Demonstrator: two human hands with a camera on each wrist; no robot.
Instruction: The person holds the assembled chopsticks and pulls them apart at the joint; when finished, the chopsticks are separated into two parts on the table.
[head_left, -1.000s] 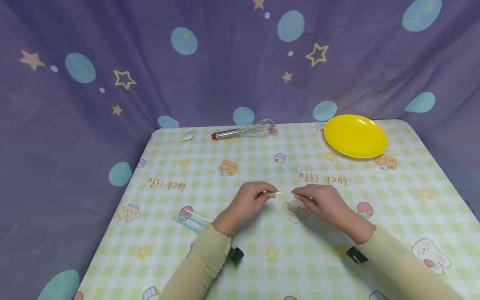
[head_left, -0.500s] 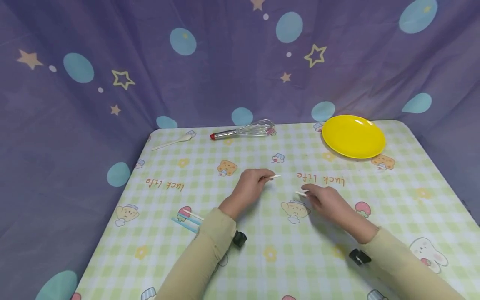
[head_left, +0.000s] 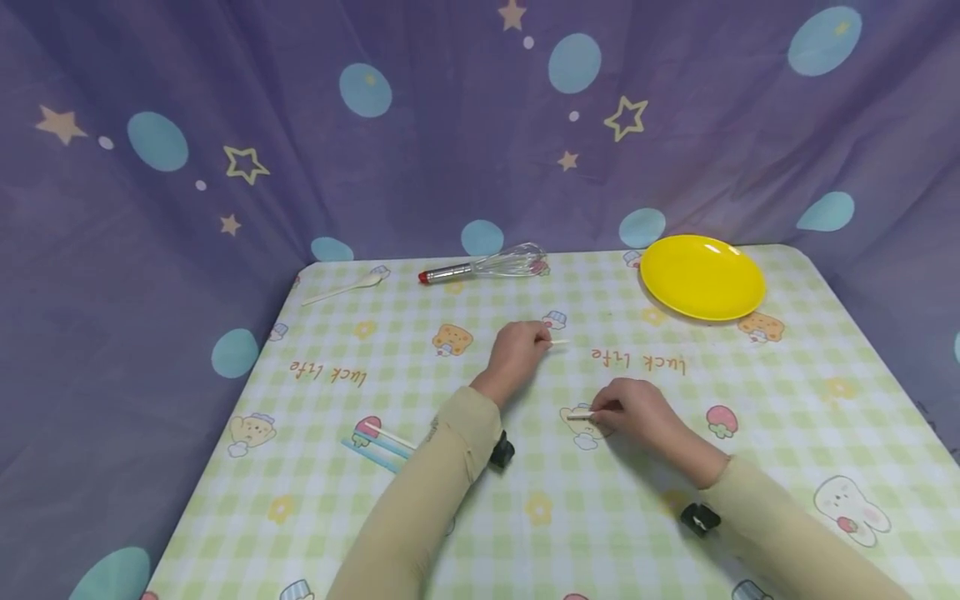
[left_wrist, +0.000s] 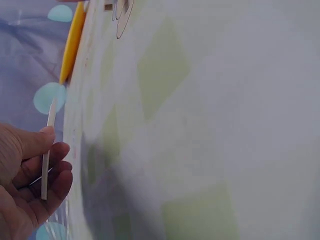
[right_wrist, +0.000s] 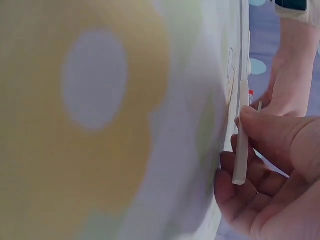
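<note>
My left hand point(head_left: 519, 352) pinches a short pale stick point(left_wrist: 45, 172) between thumb and fingers, low over the table's middle. In the left wrist view that stick tapers to an uneven tip. Nearer to me and further right, my right hand point(head_left: 637, 412) pinches a second short pale stick point(right_wrist: 241, 155) under its thumb. The squared-off end of this second one shows in the right wrist view. A small gap of tablecloth lies between the two hands, and the sticks are apart.
Light blue strips point(head_left: 372, 454) and a thin white stick point(head_left: 390, 436) lie beside my left forearm, partly covered by it. Along the back are a pale spoon point(head_left: 352, 287), a whisk with a red-tipped handle point(head_left: 480, 267) and a yellow plate point(head_left: 702, 277). A checked cloth point(head_left: 600, 533) covers the table.
My left hand has moved forward, away from me, with its stick. My right hand has drawn slightly nearer to me, its stick now in plain sight. The hands are further apart.
</note>
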